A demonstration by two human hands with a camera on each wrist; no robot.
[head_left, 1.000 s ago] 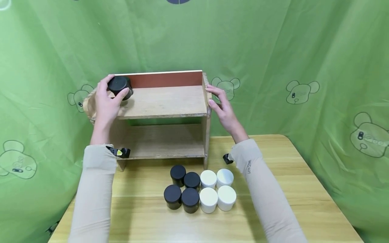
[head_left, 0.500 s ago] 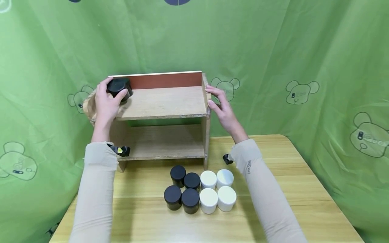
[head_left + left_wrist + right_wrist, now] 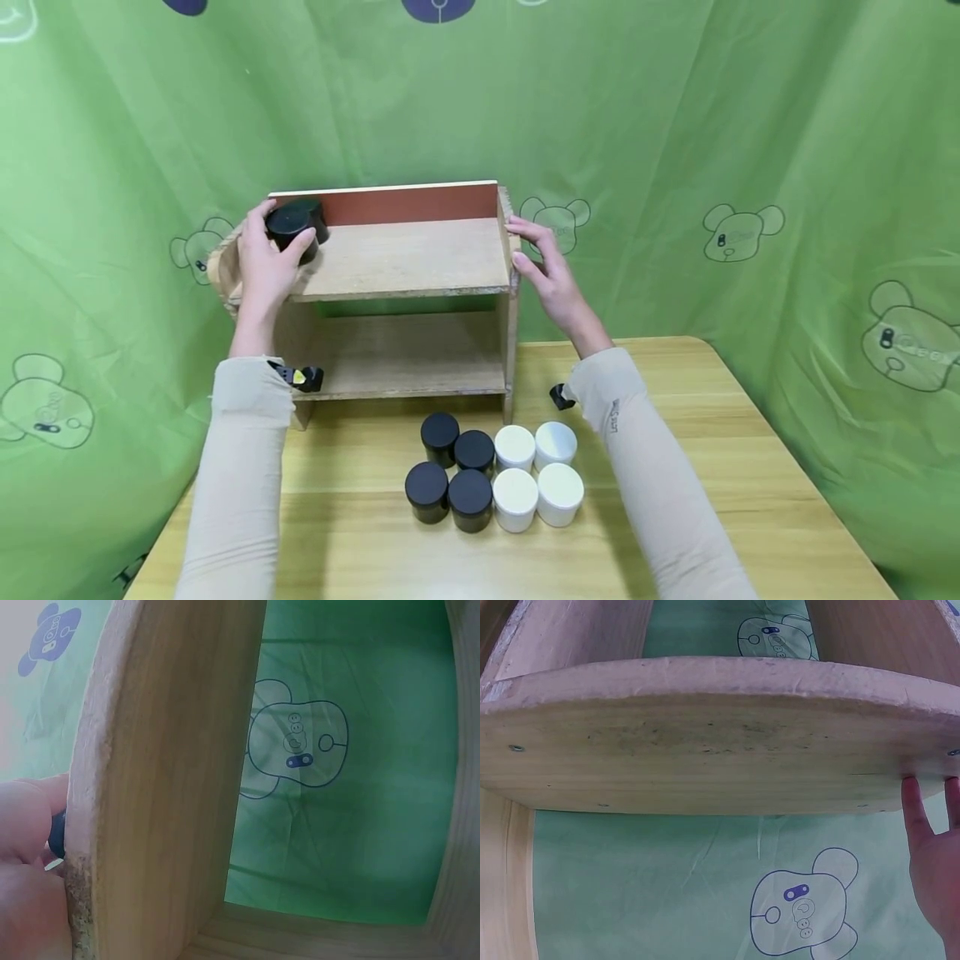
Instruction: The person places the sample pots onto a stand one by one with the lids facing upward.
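My left hand (image 3: pixel 268 265) grips a round black jar (image 3: pixel 288 225) with a flat lid, low over the left end of the wooden shelf unit's top board (image 3: pixel 408 250). Close behind it is a second black jar (image 3: pixel 320 223), partly covered by the first. In the left wrist view the hand (image 3: pixel 28 851) shows at the left edge, and the side panel (image 3: pixel 169 772) hides nearly all of the jar. My right hand (image 3: pixel 555 279) rests against the unit's right side. Two fingertips of that hand (image 3: pixel 939 870) touch the panel's outer face (image 3: pixel 727 750) in the right wrist view.
Several black jars (image 3: pixel 470 496) and several white jars (image 3: pixel 515 496) stand grouped on the wooden table (image 3: pixel 712 467) in front of the unit. The lower board (image 3: pixel 408 354) lies under the top one. A green curtain (image 3: pixel 637 108) with bear-head drawings hangs behind and at the sides.
My left hand has lowered the black jar slightly toward the front left of the top board, and more of the jar behind it shows. The right hand stays at the side panel.
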